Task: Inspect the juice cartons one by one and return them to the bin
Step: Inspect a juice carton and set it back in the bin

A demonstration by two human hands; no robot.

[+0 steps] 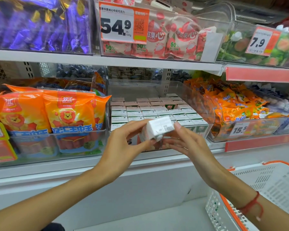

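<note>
The person holds one juice carton (158, 130) just in front of the clear bin (205, 114), above its front edge, tilted so a white face points at the camera. The left hand (123, 139) curls round the carton's near-left side, thumb on top and fingers underneath. The right hand (182, 142) pinches the right end, its thumb on the upper corner and its fingers bent below. This looks like the inspecting step for this carton, with the return to the bin not yet made.

Inside the bin, the other cartons (150, 110) stand in tight rows. The next move probably calls for turning the carton upright and finding a gap among those rows; an open slot is hard to make out, since the hands cover the front row.

The print on the held carton is too blurred to read. Its lower end is hidden by the fingers. Right of the bin, low down, a white basket (265, 189) is cut off by the frame edge.
</note>
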